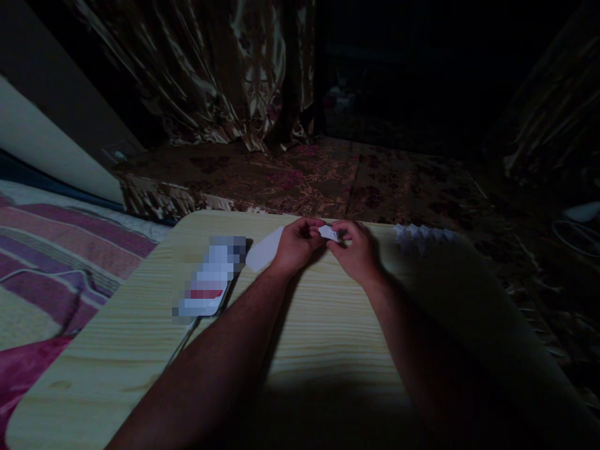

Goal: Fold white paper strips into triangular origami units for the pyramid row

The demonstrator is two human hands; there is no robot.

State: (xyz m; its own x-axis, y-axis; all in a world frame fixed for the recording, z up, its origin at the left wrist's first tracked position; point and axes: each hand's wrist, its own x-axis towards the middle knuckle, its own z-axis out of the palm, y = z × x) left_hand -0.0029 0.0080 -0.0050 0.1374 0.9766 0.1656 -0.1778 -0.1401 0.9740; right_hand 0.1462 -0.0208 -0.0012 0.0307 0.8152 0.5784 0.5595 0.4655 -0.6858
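Between my two hands, above the far edge of the wooden table, is a small folded piece of white paper. My left hand pinches its left side with the fingertips. My right hand has thumb and fingers closed on its right side. Partly behind my left wrist lies a white sheet of paper. Several small folded paper stars sit in a group at the far right of the table.
A phone, its screen blurred out, lies left of my left forearm with a cable running from it. A striped bedspread is on the left. Patterned cloth and a curtain stand beyond the table. The right side is dark.
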